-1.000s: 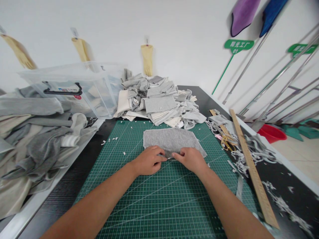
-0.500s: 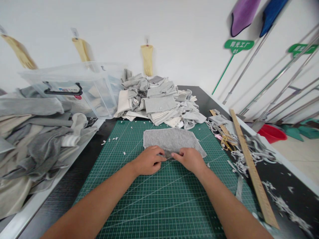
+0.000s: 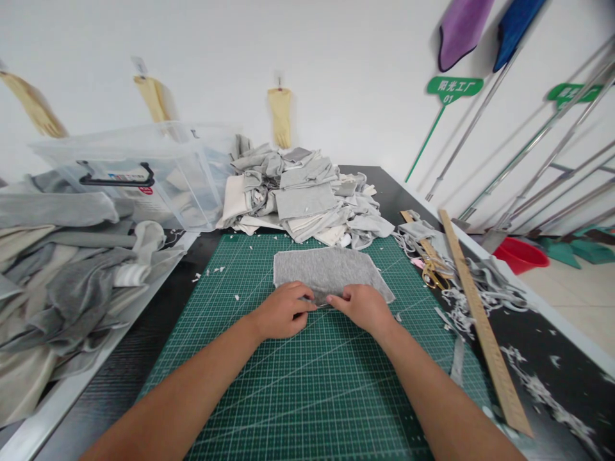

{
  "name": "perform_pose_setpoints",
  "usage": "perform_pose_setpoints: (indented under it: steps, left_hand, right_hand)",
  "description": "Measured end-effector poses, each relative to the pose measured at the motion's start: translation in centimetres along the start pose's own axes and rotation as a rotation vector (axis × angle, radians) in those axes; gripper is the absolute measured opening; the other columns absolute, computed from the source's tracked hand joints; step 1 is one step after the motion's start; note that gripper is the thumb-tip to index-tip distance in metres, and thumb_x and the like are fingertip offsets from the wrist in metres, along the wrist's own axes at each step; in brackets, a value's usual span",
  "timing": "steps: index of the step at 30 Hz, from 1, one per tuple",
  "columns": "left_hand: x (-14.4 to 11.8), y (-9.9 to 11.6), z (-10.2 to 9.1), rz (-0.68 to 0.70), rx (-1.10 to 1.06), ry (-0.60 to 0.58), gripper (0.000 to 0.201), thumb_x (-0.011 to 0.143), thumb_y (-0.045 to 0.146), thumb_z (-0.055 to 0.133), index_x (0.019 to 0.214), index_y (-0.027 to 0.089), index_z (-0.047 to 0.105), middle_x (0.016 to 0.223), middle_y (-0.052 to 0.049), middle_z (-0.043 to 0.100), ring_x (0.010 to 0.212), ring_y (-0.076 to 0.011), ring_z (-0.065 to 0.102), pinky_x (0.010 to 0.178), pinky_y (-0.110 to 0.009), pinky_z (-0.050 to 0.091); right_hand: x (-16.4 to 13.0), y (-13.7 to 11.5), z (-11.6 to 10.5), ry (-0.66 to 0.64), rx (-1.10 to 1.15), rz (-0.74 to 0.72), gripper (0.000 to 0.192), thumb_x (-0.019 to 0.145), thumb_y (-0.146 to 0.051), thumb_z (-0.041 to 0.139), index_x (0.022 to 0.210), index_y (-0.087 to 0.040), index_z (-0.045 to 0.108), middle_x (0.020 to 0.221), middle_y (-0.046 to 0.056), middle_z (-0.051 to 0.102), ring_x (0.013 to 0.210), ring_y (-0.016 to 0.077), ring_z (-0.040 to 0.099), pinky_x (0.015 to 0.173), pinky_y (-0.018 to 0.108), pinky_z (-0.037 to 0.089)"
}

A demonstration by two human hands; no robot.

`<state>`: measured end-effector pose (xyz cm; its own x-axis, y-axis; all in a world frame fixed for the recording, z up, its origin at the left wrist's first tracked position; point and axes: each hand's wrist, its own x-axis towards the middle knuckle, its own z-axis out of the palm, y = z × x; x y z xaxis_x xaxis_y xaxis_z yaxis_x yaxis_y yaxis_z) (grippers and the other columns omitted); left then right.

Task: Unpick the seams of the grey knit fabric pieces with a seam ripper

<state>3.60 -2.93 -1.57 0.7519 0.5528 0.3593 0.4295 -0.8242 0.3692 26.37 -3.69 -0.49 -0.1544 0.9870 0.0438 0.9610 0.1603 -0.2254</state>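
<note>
A grey piece of fabric with pale stitched edges lies on the green cutting mat. My left hand pinches its near edge, left of the middle. Close beside it, my right hand grips the same edge, its thumb pointing left toward the other hand. Between the two hands the near edge looks slightly raised or curled. The fingertips under the fabric are partly hidden.
Beyond the mat rises a heap of grey and white fabric pieces. On the left are a clear plastic bin and more cloth. A wooden ruler, gold-handled scissors and fabric scraps lie at right.
The view has shifted a little, so everything sits slightly further left. Both hands keep their hold on the fabric's near edge.
</note>
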Motion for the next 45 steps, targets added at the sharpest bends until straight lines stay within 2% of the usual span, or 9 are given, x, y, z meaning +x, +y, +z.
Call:
perform_pose_setpoints:
  steps: [10, 19, 29, 45]
  left_hand:
    - [0.1, 0.0, -0.1, 0.006, -0.015, 0.004, 0.03, 0.076, 0.011, 0.052, 0.1, 0.02, 0.067, 0.103, -0.007, 0.059, 0.096, -0.0198, 0.053, 0.086, -0.035, 0.043]
    - [0.0, -0.1, -0.1, 0.015, -0.036, 0.024, 0.03, 0.077, 0.011, 0.051, 0.101, 0.02, 0.067, 0.102, -0.007, 0.06, 0.095, -0.0202, 0.054, 0.085, -0.037, 0.044]
    - [-0.1, -0.2, 0.0, 0.007, -0.02, 0.018, 0.028, 0.077, 0.014, 0.052, 0.1, 0.02, 0.068, 0.102, -0.007, 0.059, 0.095, -0.0202, 0.054, 0.085, -0.037, 0.044]
    - [0.1, 0.0, -0.2, 0.012, -0.017, 0.009, 0.028, 0.076, 0.011, 0.052, 0.098, 0.019, 0.068, 0.102, -0.007, 0.06, 0.095, -0.0197, 0.054, 0.086, -0.036, 0.044]
  right_hand:
    - [0.0, 0.0, -0.3, 0.021, 0.079, 0.002, 0.053, 0.08, -0.063, 0.046, 0.053, -0.019, 0.056, 0.053, 0.002, 0.058, 0.05, 0.0111, 0.046, 0.049, 0.026, 0.019]
    - [-0.2, -0.5, -0.3, 0.04, 0.024, -0.004, 0.051, 0.08, -0.063, 0.046, 0.058, -0.02, 0.061, 0.054, 0.002, 0.06, 0.053, 0.0133, 0.05, 0.05, 0.027, 0.019]
    - [-0.3, -0.9, -0.5, 0.004, -0.01, 0.015, 0.049, 0.08, -0.062, 0.047, 0.063, -0.02, 0.066, 0.06, 0.003, 0.064, 0.057, 0.0147, 0.054, 0.051, 0.027, 0.022]
    - [-0.1, -0.4, -0.7, 0.04, 0.021, 0.029, 0.052, 0.082, -0.062, 0.045, 0.059, -0.019, 0.062, 0.057, 0.004, 0.062, 0.054, 0.0137, 0.052, 0.051, 0.026, 0.023]
